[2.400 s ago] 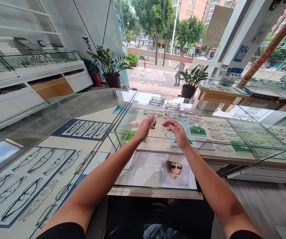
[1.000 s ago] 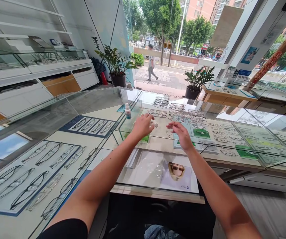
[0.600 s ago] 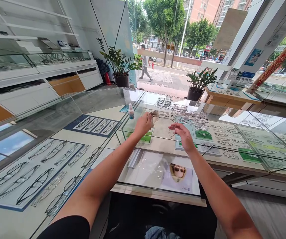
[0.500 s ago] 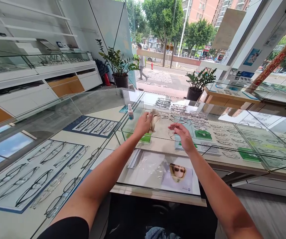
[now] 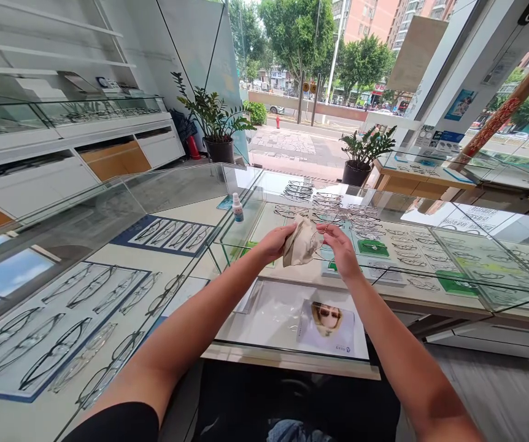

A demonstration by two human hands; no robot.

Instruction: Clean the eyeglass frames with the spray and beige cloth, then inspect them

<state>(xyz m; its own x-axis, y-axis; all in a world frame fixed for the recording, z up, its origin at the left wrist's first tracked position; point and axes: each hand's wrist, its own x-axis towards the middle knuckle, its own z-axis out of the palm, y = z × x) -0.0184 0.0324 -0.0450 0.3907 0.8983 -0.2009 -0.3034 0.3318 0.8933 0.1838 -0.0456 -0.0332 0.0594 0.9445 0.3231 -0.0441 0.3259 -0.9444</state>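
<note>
My left hand [image 5: 279,241] grips a beige cloth [image 5: 300,243], which hangs loosely in folds over the glass counter. Close on its right, my right hand [image 5: 338,242] pinches a thin-framed pair of eyeglasses [image 5: 320,238] between thumb and fingers. The cloth touches or overlaps the glasses' near side, so part of the frame is hidden. Left of the hands, a small white spray bottle [image 5: 237,209] with a blue-marked label stands upright on the glass. Rows of eyeglasses [image 5: 326,201] lie just beyond both hands.
Under my forearms runs the glass counter [image 5: 287,350], showing a leaflet [image 5: 328,328] with a sunglasses picture. Trays of eyeglasses [image 5: 57,344] lie at the left. Green cases [image 5: 374,248] are at the right. Two potted plants [image 5: 218,150] [image 5: 356,172] stand by the window.
The left hand has brought the cloth right and nearer, up to the glasses in the right hand. The cloth now spreads wider. The passer-by outside is no longer in view.
</note>
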